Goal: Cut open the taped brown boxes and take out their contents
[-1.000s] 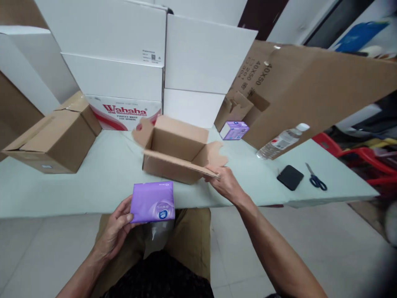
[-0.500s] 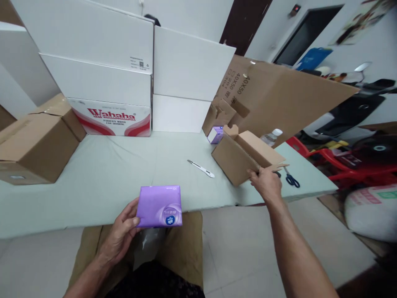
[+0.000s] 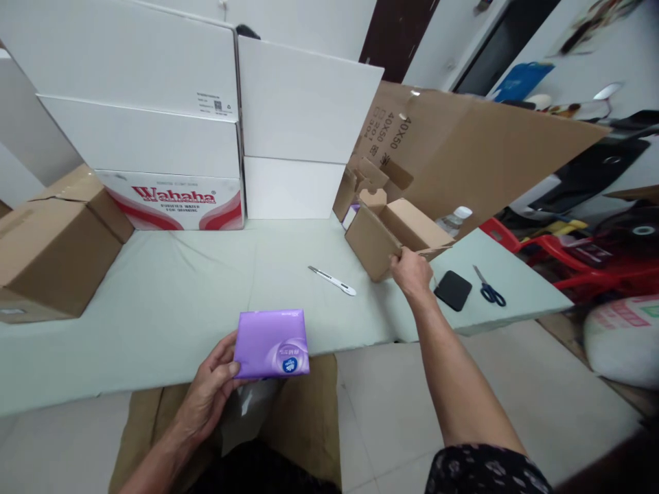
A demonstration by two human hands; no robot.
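My left hand [image 3: 211, 381] grips a purple tissue pack [image 3: 270, 343] by its left side, above the table's front edge and my lap. The thumb lies on top and the fingers run underneath. Over on the right, my right hand [image 3: 413, 272] pinches the near rim of an open brown cardboard box [image 3: 371, 241]. That box stands tilted, its flaps up. Between the hands a white utility knife [image 3: 332, 280] lies on the green tablecloth [image 3: 288, 254]. Part of another purple pack [image 3: 349, 217] peeks out behind the box.
White cartons [image 3: 172, 201] wall off the back, and a closed brown box [image 3: 62, 240] stands left. Right of my right hand lie a black square object [image 3: 453, 290] and scissors [image 3: 490, 287]. A bottle [image 3: 454, 221] stands behind the open box, before a large cardboard sheet [image 3: 478, 144].
My right hand has moved the open box left and farther back, uncovering the black square object. The tissue pack stays in my left hand, slightly farther right in view.
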